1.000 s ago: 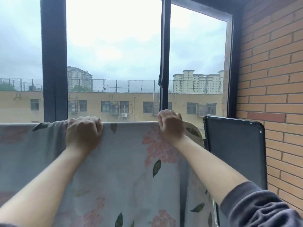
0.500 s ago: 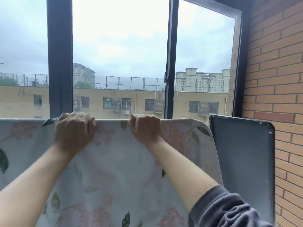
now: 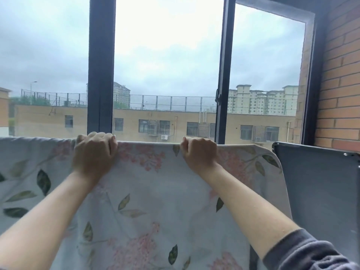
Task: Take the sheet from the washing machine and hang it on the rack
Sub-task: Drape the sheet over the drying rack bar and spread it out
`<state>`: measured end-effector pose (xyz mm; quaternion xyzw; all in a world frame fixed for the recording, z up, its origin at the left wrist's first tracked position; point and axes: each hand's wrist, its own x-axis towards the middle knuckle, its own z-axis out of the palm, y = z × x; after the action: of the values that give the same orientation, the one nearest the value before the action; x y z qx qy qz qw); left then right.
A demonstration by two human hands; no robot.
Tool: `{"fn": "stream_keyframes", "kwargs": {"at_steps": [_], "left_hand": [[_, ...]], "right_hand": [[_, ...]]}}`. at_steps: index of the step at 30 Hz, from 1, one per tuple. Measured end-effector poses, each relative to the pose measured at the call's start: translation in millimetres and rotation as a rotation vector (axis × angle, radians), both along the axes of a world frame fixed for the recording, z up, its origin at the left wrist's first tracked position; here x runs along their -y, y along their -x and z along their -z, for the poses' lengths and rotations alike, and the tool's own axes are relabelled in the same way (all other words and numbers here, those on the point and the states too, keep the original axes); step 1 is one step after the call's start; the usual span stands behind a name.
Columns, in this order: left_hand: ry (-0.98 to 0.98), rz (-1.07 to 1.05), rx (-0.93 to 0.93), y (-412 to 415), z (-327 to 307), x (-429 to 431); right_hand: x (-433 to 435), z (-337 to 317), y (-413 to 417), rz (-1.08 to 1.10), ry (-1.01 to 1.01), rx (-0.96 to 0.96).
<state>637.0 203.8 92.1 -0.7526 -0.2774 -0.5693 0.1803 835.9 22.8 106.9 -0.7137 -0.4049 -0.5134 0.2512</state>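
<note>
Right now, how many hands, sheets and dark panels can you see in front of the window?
Sheets: 1, the flowery sheet
Hands: 2, the left hand and the right hand, both gripping its top edge
Dark panels: 1, the dark panel on the right
Total: 4

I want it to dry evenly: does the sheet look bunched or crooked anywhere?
Only slightly: the sheet is gathered into small folds beside the left hand; between it and the right hand the top edge runs straight. No tears or stains show.

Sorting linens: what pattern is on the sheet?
Pink blossoms, green leaves on pale grey sheet; head view.
</note>
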Motion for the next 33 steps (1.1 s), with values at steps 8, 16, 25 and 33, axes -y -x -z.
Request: {"fn": "stream_keyframes", "kwargs": {"at_steps": [8, 16, 25, 33], "left_hand": [[-0.029, 0.088, -0.109, 12, -3, -7], [0.005, 0.084, -0.149, 91, -5, -78], [0.047, 0.045, -0.146, 158, -6, -125], [0.07, 0.039, -0.139, 144, -1, -118]], "right_hand": [[-62, -5, 72, -0.025, 0.118, -0.01], [-70, 0, 70, 0.028, 0.017, -0.026], [-70, 0, 86, 0.067, 0.013, -0.045], [-87, -4, 119, -0.008, 0.179, -0.09]]}}
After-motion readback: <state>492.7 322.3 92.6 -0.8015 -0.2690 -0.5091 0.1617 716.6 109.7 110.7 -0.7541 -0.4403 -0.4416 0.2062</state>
